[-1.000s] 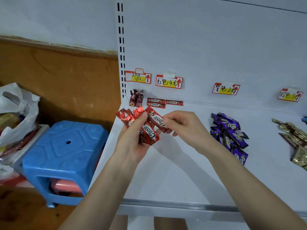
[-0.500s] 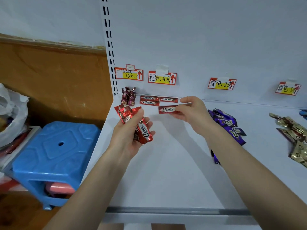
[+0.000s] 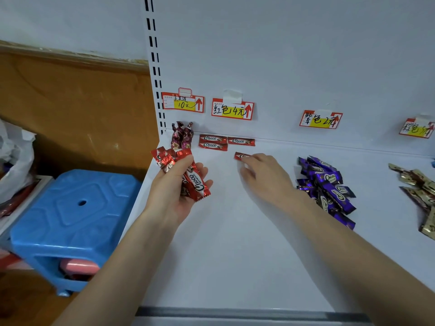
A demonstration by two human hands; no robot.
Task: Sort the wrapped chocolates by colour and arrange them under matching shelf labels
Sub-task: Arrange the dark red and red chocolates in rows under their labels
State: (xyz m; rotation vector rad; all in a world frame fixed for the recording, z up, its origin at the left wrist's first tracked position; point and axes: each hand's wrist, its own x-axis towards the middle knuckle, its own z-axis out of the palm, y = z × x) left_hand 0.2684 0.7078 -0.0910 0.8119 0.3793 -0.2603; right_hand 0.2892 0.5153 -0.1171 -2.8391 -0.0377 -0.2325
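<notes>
Chocolates [image 3: 196,184] wrapped in red and marked "Choco" are gripped in a bunch by the left hand [image 3: 173,196]. One red bar [image 3: 240,156] is seen on the shelf [image 3: 235,255] beneath the label [image 3: 232,109] written "红色4元", its end met by the blurred right hand [image 3: 266,176]; whether it is pinched cannot be told.

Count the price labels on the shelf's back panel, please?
4, in a row: leftmost label, second label, third label, fourth label at the frame's right edge; more may lie beyond.

The red wrappers [image 3: 197,184] are glossy, crinkled foil. The shelf [image 3: 235,255] looks like smooth, matt white metal. The labels [image 3: 232,109] are paper. The blue stool [image 3: 70,220] is shiny moulded plastic.
</notes>
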